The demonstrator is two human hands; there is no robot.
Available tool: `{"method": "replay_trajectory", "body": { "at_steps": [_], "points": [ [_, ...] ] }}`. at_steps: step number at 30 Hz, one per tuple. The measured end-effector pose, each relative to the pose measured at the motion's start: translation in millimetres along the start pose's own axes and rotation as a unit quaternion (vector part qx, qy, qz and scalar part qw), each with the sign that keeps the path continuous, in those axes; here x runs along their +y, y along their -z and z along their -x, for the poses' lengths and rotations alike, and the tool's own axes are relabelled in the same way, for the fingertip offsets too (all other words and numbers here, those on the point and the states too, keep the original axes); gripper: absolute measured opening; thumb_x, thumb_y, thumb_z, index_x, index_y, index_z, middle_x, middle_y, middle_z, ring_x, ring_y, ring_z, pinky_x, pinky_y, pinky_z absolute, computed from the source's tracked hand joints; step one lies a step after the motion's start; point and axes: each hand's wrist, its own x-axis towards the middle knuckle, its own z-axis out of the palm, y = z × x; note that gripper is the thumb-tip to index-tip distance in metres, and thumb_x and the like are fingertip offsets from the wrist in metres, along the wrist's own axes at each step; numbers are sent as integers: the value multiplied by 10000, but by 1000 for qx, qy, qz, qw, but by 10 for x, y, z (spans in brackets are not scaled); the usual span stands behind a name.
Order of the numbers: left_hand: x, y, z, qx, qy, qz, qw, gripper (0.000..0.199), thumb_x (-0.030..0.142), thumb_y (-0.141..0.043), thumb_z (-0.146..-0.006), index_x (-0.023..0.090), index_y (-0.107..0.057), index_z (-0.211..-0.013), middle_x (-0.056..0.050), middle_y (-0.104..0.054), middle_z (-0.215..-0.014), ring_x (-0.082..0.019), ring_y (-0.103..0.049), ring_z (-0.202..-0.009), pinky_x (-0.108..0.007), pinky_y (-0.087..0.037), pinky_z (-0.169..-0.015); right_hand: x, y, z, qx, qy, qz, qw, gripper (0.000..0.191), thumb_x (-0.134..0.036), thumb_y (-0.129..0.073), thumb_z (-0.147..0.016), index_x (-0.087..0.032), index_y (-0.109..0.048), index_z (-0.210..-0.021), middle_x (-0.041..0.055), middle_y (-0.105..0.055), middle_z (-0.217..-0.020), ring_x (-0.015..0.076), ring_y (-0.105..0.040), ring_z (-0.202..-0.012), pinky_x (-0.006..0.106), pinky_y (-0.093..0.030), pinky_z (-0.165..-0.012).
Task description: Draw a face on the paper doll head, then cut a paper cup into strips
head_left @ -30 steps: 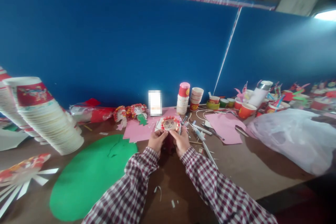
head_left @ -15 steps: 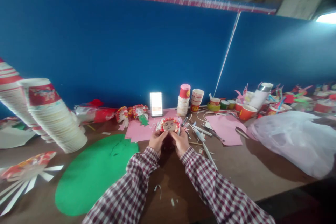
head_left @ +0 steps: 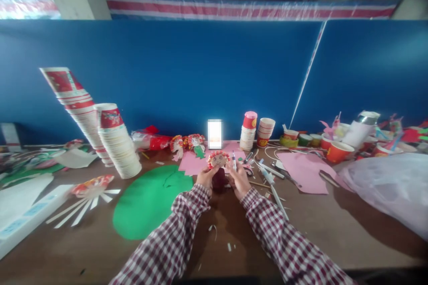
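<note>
A round paper-cup face (head_left: 219, 160) with a red-and-white fringe and drawn eyes and mouth is held up in front of me. My left hand (head_left: 206, 177) pinches its lower left edge. In my right hand (head_left: 239, 179) a slim white pen (head_left: 234, 160) stands upright, tip up, just right of the face. Whether the right fingers also touch the face I cannot make out. Behind lie pink paper sheets (head_left: 189, 165), with two similar cut-out figures (head_left: 197, 144) at the back. A green paper oval (head_left: 150, 200) lies left of my forearm.
Tall stacks of paper cups (head_left: 122, 151) stand at the left, near a fringed cut cup (head_left: 93, 187) and a white power strip (head_left: 30, 218). To the right are a glue gun (head_left: 276, 191), pink paper (head_left: 302, 171), a plastic bag (head_left: 391, 187) and an orange cup (head_left: 339, 151). A blue partition (head_left: 187, 71) rises behind.
My view has turned left and levelled. My right hand has moved away from the face's right edge, and the pen now shows upright in it. My left hand still holds the face.
</note>
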Motion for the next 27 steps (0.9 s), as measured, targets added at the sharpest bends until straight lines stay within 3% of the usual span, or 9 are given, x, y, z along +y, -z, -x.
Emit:
{"method": "replay_trajectory", "body": {
  "at_steps": [3,5,10,14,19,27],
  "points": [
    [102,82,110,29,16,-12,999,286,249,-794,-525,91,-665,-727,-53,-656,-546,-157,-596,-440,-268,-482,-437,-1,-5,31,10,13,45,999,393,-496,-598,-732,-193,-513,-968,-36,-600,-667,31,-291,-321,185,-205,-310],
    [181,143,185,39,18,-15,999,251,242,-780,-549,93,-658,-710,-52,-647,-532,-152,-586,-426,-257,-466,-412,3,5,38,23,37,84,995,396,-543,-501,-782,-191,-507,-962,-13,-610,-726,35,-272,-327,197,-187,-311],
    [420,337,381,56,-19,-7,998,265,197,-787,-543,96,-653,-747,-35,-651,-568,-117,-579,-443,-200,-417,-387,29,42,39,59,117,208,969,338,-466,-481,-804,-176,-532,-969,-10,-568,-673,117,-450,-492,238,-373,-465],
    [653,573,532,61,-53,3,997,204,151,-725,-632,120,-645,-817,-14,-653,-608,-101,-577,-457,-195,-441,-411,62,29,86,60,160,341,924,301,-299,-418,-821,-131,-535,-1042,44,-597,-736,179,-525,-644,308,-411,-644],
    [866,900,615,62,-41,-13,997,132,82,-613,-727,128,-629,-850,-39,-654,-622,-149,-614,-504,-270,-514,-463,89,-31,254,26,190,473,860,312,-234,-448,-788,-137,-528,-1073,79,-639,-829,207,-579,-727,295,-400,-666],
    [842,1193,576,64,-52,9,997,182,41,-588,-732,136,-620,-884,-29,-660,-657,-135,-620,-520,-247,-525,-479,92,-115,492,-15,236,581,779,181,-148,-509,-758,-206,-579,-915,50,-648,-820,203,-580,-809,267,-393,-707]
  ]
}}
